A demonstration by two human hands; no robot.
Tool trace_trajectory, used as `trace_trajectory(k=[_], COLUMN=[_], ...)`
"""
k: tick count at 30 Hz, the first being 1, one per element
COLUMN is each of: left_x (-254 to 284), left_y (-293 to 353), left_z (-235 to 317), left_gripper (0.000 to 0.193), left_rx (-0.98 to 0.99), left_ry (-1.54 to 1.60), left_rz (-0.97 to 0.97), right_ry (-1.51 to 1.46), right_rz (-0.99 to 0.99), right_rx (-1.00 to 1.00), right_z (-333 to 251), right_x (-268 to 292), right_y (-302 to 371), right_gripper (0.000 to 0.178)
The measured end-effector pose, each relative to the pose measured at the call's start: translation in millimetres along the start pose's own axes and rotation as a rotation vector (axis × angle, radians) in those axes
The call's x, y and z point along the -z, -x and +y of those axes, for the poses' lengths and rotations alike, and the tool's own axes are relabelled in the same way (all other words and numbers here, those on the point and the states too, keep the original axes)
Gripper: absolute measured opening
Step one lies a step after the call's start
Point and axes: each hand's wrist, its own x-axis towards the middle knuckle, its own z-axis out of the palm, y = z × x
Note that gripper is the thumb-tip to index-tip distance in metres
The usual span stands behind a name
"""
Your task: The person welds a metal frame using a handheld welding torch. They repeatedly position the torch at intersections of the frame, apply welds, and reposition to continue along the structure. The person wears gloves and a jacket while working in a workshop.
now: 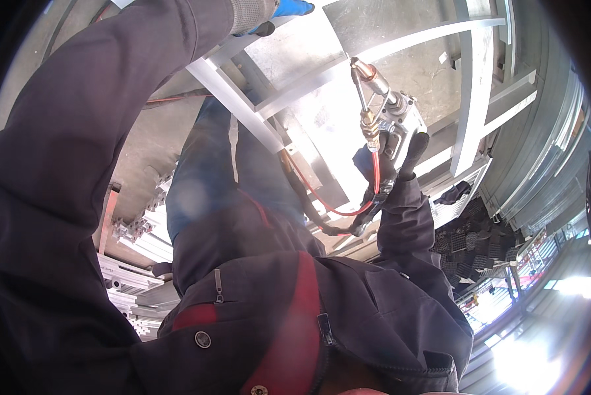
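A handheld welding gun point(393, 108) with a copper-coloured nozzle is in my right hand point(394, 155). Dark-tipped glove fingers wrap round its body. The nozzle points up and left, close to a flat bar of a light metal frame point(308, 85). A brass fitting and a thin red hose point(322, 204) run along the gun's near side. At the top edge, partly cut off, my left hand point(279, 14) wears a grey and blue glove. Its visible fingers are stretched out over the metal frame, and I see nothing held in them.
Bright glare covers part of the work surface point(414, 49). The hose and a dark cable loop below my right wrist. Stacked metal profiles point(127, 273) lie at lower left, long profiles point(545, 158) at right. Dark blocks point(473, 240) are piled beyond my right arm.
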Motion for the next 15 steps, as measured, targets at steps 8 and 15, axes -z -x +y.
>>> trace_trajectory(k=[8, 15], left_x=[0, 2], left_y=[5, 4], left_z=[0, 0], left_gripper=[0.061, 0.065], left_rx=[-0.005, -0.015], left_ry=[-0.001, -0.013], left_rz=[0.007, -0.012], right_ry=[-0.128, 0.308], right_rz=[-0.114, -0.268], right_rx=[-0.064, -0.444], right_z=[-25, -90], right_x=[-34, -114], right_y=[4, 49], right_gripper=[0.090, 0.083])
